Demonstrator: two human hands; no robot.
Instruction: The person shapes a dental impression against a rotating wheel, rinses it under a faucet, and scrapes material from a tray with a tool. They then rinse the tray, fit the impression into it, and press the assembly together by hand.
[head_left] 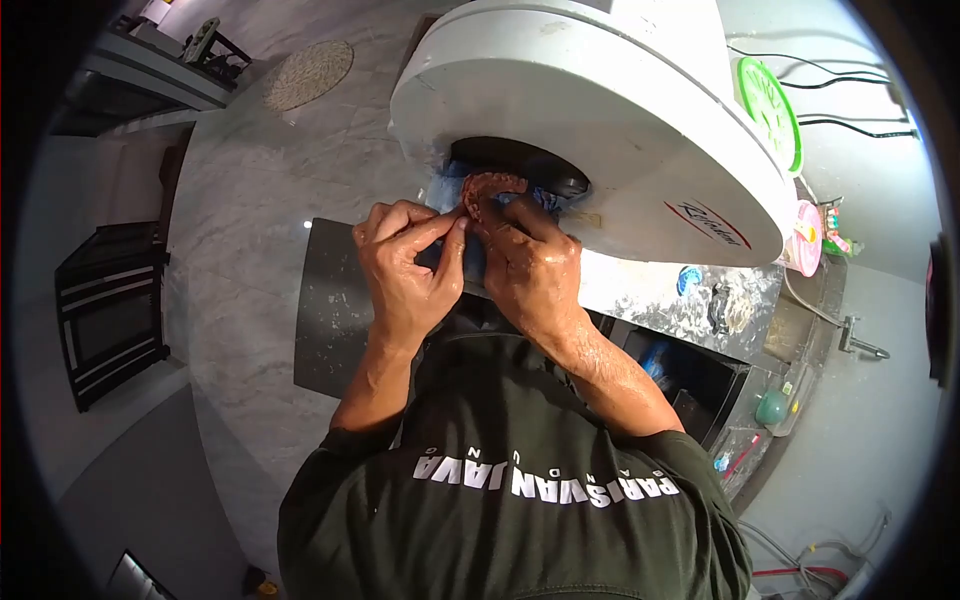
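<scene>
Both my hands are raised to the dark opening of a large white round machine (pixel 600 110). Between my fingertips is a small reddish-brown ridged piece (pixel 487 188), shaped like a dental cast, held at the mouth of the opening. My left hand (pixel 408 275) pinches it from the left with thumb and forefinger. My right hand (pixel 532 268) grips it from the right, fingers curled over it. Both hands look wet. Something blue (pixel 545 203) shows just behind the piece, inside the opening.
The machine stands on a splattered counter (pixel 650 295) with a dark panel (pixel 330 310) at its left. A green disc (pixel 770 110), a pink item (pixel 805 238), cables and a tap (pixel 860 345) lie to the right. Marble floor, a round mat (pixel 308 75) and black shelving (pixel 110 310) are on the left.
</scene>
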